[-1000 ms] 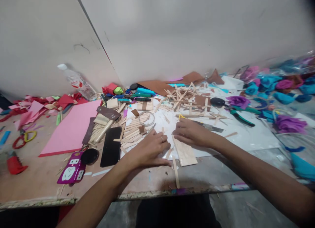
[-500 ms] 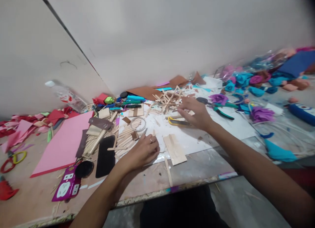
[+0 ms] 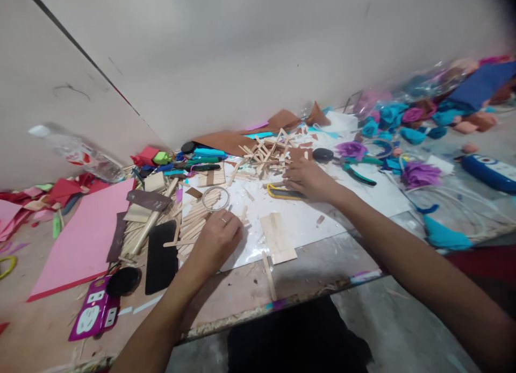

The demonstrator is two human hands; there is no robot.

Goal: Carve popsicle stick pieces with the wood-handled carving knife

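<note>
My left hand (image 3: 220, 233) is closed, fingers curled, over the white sheet (image 3: 322, 222), beside a row of craft sticks (image 3: 197, 220). A thin grey tip (image 3: 230, 207) sticks out past its fingers; the rest is hidden. A clear ring, like a tape roll (image 3: 215, 199), lies just beyond it. My right hand (image 3: 308, 179) reaches to the edge of a loose heap of craft sticks (image 3: 264, 155), its fingers bent and apart. Below its fingers is a yellow-edged dark tool (image 3: 284, 193). A brown piece (image 3: 300, 153) lies right behind that hand. Joined flat sticks form a panel (image 3: 278, 237) between both hands.
Green-handled pliers (image 3: 358, 175) and purple paper flowers (image 3: 421, 174) lie to the right. On the left are pink sheets (image 3: 80, 238), a black phone-like slab (image 3: 162, 257), a round black lid (image 3: 123, 281) and a purple packet (image 3: 94, 311). A plastic bottle (image 3: 83, 155) leans by the wall.
The view has swung, so most things sit further left. My right hand has reached slightly inward toward the stick heap. My left hand stays curled near the ring.
</note>
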